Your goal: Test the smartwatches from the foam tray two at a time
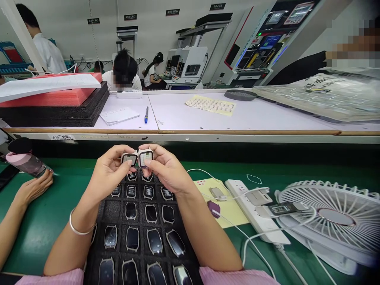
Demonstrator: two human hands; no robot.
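Note:
My left hand (111, 170) pinches a smartwatch case (129, 158) between thumb and fingers. In my right hand (166, 168) is a second smartwatch case (145, 156), held close beside the first. Both have dark borders around pale screens, and they are raised above a black foam tray (111, 209). Rows of similar strapless watches fill the tray's compartments; those in the upper rows show white text, while the lower ones, such as one watch (132, 239), have dark screens. One compartment at the left of the third row has no watch in it.
At right a white fan (335, 217) and a power strip (255, 209) with cables lie on the green table. A co-worker's hand (37, 186) touches a bottle (28, 162) at left. The shelf holds foam sheets (53, 114), a pen (146, 114) and a sticker sheet (210, 105).

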